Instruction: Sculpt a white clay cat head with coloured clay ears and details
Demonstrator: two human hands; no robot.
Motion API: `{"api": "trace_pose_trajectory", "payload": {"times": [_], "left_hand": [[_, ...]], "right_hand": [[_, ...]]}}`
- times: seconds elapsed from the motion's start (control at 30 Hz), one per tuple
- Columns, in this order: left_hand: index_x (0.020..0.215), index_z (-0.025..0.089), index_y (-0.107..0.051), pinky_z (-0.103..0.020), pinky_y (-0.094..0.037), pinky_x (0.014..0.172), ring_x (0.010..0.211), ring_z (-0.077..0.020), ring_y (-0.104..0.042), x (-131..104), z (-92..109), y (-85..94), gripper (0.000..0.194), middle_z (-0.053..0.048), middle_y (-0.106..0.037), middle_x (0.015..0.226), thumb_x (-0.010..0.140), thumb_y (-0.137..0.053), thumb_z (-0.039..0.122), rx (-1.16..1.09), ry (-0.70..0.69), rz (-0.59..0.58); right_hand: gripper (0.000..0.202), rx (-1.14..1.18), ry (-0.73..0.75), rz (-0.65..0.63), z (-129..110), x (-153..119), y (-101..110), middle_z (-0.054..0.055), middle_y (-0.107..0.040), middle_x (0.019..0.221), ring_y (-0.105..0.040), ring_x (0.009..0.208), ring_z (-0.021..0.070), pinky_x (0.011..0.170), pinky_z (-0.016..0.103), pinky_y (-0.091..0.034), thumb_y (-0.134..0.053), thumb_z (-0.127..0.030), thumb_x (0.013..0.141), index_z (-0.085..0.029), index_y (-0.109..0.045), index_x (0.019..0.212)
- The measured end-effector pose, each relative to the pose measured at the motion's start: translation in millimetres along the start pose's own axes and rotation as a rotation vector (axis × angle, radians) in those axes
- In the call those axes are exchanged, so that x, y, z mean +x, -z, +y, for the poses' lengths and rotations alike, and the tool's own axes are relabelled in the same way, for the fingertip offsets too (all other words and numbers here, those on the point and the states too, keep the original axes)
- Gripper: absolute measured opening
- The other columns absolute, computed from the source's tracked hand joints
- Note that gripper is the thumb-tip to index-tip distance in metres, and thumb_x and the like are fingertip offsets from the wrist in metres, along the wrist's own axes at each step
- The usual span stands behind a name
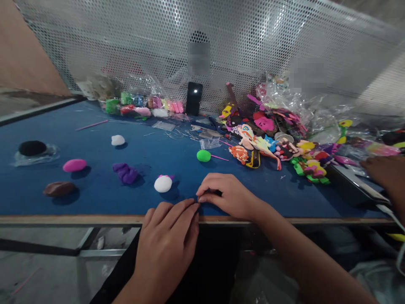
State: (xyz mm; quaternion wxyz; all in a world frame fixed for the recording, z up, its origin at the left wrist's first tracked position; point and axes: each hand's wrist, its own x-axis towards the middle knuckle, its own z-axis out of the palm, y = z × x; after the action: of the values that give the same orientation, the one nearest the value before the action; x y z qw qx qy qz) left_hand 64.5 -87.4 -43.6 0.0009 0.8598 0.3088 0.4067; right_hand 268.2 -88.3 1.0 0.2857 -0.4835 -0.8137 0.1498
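Observation:
Near the table's front edge, my left hand (pixel 167 236) and my right hand (pixel 229 195) meet at the fingertips. Both are closed in a pinch around something small that the fingers hide. Just beyond them sits a white clay ball (pixel 163 184) with small pink and purple pieces on top. A bright green clay ball (pixel 203 156) rests farther back, beside a thin pink stick (pixel 219 158). To the left lies a lumpy purple clay piece (pixel 125 173). Other lumps are white (pixel 118 140), pink (pixel 74 165), brown (pixel 59 188) and black (pixel 32 148), the black one on clear plastic.
A heap of coloured clay figures (pixel 256 139) and clear wrappers covers the right back. Clay packs (pixel 148 105) and an upright phone (pixel 193 99) stand along the perforated metal panel (pixel 152 38). At far right another person's hand (pixel 384 171) is over a dark box (pixel 351 185).

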Motion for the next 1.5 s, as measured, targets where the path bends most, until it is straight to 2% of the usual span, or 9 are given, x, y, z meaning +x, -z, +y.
{"api": "trace_pose_trajectory", "payload": {"times": [0.43,0.73,1.07,1.3,1.5], "left_hand": [[0.109,0.022,-0.072,-0.039,-0.038,0.07,0.084,-0.022,-0.059,-3,-1,1.3,0.022,0.001,-0.075,0.111,0.09,-0.061,0.016,0.032,-0.025,-0.03],[0.108,0.023,-0.072,-0.038,-0.038,0.069,0.082,-0.0216,-0.058,-3,-2,-0.3,0.023,0.002,-0.075,0.111,0.089,-0.062,0.017,0.046,-0.032,-0.032],[0.11,0.023,-0.072,-0.039,-0.038,0.069,0.083,-0.0224,-0.058,-5,-3,0.0,0.023,0.002,-0.075,0.113,0.089,-0.063,0.017,0.048,-0.034,-0.042],[0.108,0.023,-0.072,-0.039,-0.038,0.069,0.082,-0.0222,-0.058,-3,-2,-0.7,0.022,0.001,-0.075,0.111,0.089,-0.063,0.017,0.045,-0.031,-0.027],[0.111,0.023,-0.072,-0.039,-0.038,0.07,0.084,-0.022,-0.058,-5,-3,-0.4,0.024,0.002,-0.074,0.113,0.089,-0.063,0.018,0.041,-0.033,-0.039]], "right_hand": [[0.009,-0.047,0.004,0.025,1,-3,-4,0.004,-0.071,0.093,-0.065,0.087,0.0157,0.081,0.027,-0.05,-0.066,-0.02,0.093,-0.019,-0.074,0.096],[0.026,-0.023,0.013,-0.028,-4,-15,2,0.006,-0.068,0.102,-0.064,0.093,0.0176,0.085,0.031,-0.05,-0.058,-0.017,0.096,-0.024,-0.072,0.116],[0.032,-0.018,-0.04,-0.063,-13,-22,7,0.006,-0.067,0.105,-0.062,0.097,0.0186,0.089,0.032,-0.048,-0.061,-0.015,0.093,-0.022,-0.065,0.124],[0.017,-0.104,-0.066,-0.021,-13,-26,2,0.006,-0.065,0.098,-0.06,0.093,0.0178,0.085,0.03,-0.048,-0.06,-0.021,0.095,-0.019,-0.071,0.108],[0.021,-0.135,-0.053,-0.033,-18,-30,-1,0.006,-0.064,0.1,-0.058,0.095,0.0193,0.086,0.032,-0.046,-0.059,-0.024,0.096,-0.021,-0.071,0.113]]}}
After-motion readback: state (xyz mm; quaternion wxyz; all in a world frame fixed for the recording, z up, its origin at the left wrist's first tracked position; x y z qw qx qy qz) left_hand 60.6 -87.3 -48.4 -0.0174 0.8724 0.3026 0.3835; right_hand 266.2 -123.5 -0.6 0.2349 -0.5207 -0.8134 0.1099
